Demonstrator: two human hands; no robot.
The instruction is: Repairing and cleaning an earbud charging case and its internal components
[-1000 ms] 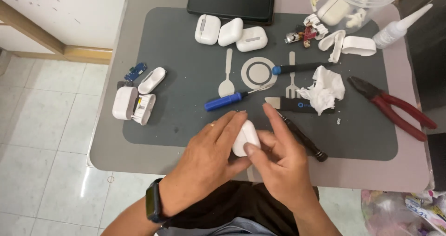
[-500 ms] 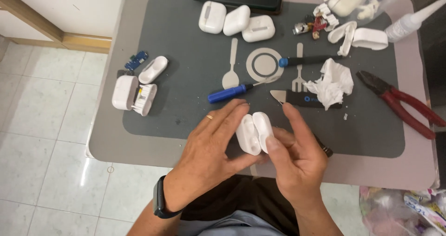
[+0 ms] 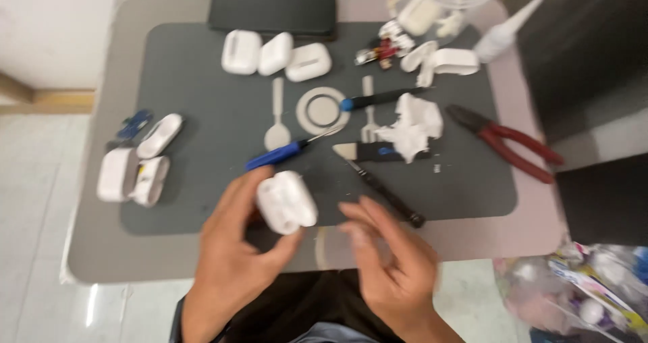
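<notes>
Head view shows your left hand (image 3: 233, 262) pinching a small white earbud case (image 3: 286, 201) between thumb and fingers, just above the near edge of the dark grey mat (image 3: 202, 80), while your right hand (image 3: 395, 262) hangs beside it, fingers spread and holding nothing; the case looks light, rigid and smooth-shelled, likely slippery, so grip its broad rounded sides, not the seam
</notes>
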